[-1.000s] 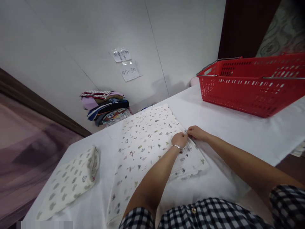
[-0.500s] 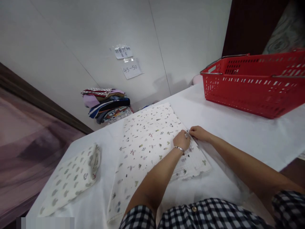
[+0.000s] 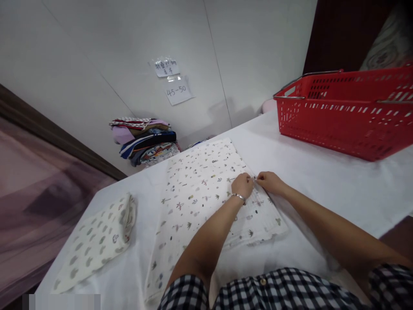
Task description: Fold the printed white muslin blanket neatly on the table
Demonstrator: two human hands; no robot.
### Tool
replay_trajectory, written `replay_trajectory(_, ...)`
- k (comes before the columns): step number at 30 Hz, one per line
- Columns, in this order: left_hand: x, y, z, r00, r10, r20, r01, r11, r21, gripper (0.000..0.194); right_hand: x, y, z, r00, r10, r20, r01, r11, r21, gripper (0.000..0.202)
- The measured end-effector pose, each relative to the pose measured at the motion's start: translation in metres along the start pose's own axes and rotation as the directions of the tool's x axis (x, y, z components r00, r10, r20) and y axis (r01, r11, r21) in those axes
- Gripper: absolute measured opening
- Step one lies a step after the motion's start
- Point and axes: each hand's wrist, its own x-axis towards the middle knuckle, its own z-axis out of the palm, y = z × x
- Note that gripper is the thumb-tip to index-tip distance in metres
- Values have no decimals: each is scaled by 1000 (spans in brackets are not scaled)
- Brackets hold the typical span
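A white muslin cloth (image 3: 196, 189) printed with small palms, leaves and birds lies spread in a folded layer on the white table. My left hand (image 3: 242, 185), with a bracelet at the wrist, rests over its right edge, fingers pinched on that edge. Just to the right, my right hand (image 3: 270, 181) also pinches the edge, its fingertips close to those of the left. Between the hands a small bit of the fabric edge shows slightly raised. At the table's left lies a second folded cloth (image 3: 93, 243), cream with grey-green spots.
On the right of the table (image 3: 325, 181) stands a red plastic basket (image 3: 338, 125) with metal handles. Beyond the far edge is a pile of folded clothes (image 3: 145, 140) against the wall. Two paper signs (image 3: 178, 90) are taped there. Pink sheer fabric (image 3: 41, 206) hangs at left.
My left hand has shifted slightly left and up along the cloth's edge, opening a small gap between the hands. The right hand keeps its pinch; the cloth lies almost the same.
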Motion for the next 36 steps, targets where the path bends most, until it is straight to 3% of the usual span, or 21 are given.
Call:
replay_trajectory(4,14,0,-6,990,-99,100,104,993,-50,32,-6,-7,1,1000,-7,-27,6,999,-45,14)
replay_trajectory(10,29,8,-13,911,-224,347,254,966,-42,40,-14,-15,1,998,-53,-29,52,998,-39,9)
replay_trajectory(15,33,8,-11,904,-241,353,268,963,-28,27,-16,-9,1,997,-70,21,69,996,60,16)
replay_trajectory(19,35,3,-10,911,-223,347,251,967,-36,24,-12,2,-3,1000,-11,22,8,990,138,23)
replay_trajectory(24,36,1,-8,906,-236,351,266,963,-40,23,-9,4,-4,1000,29,-5,-28,997,66,19)
replay_trajectory(29,37,0,-6,909,-224,350,256,966,-47,22,-11,-10,-3,994,114,-3,-113,986,-125,20)
replay_trajectory(36,37,1,-9,901,-225,372,260,965,-46,24,-12,-14,-5,997,78,-9,-78,991,-111,14)
